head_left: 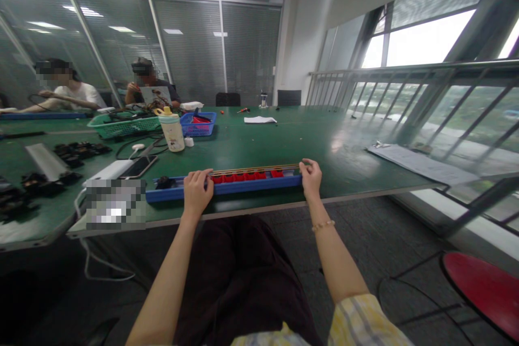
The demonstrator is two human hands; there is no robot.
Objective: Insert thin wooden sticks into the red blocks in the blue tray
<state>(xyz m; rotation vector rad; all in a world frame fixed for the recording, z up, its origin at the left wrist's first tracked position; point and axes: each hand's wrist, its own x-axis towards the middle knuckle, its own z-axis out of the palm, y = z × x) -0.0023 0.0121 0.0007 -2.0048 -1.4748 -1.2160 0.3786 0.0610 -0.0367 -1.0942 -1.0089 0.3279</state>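
Observation:
A long blue channel-shaped rail (pixel 255 187) lies along the near table edge in front of me. Several red blocks (pixel 239 177) sit in a row inside it, one a little apart on the right, and a black part (pixel 163 182) is at its left end. Thin yellowish strips (pixel 259 168) run lengthwise above the red blocks. My left hand (pixel 198 189) is closed over the rail, fingertips at the strips' left end. At the right end, my right hand (pixel 311 177) pinches the strips between thumb and fingers.
A bottle (pixel 173 132), a blue basket (pixel 198 127), a green basket (pixel 121 125) and a phone (pixel 139 167) stand to the left. Black parts (pixel 79 152) lie farther left. Papers (pixel 421 164) are at right, a red stool (pixel 482 292) below. Two people sit across.

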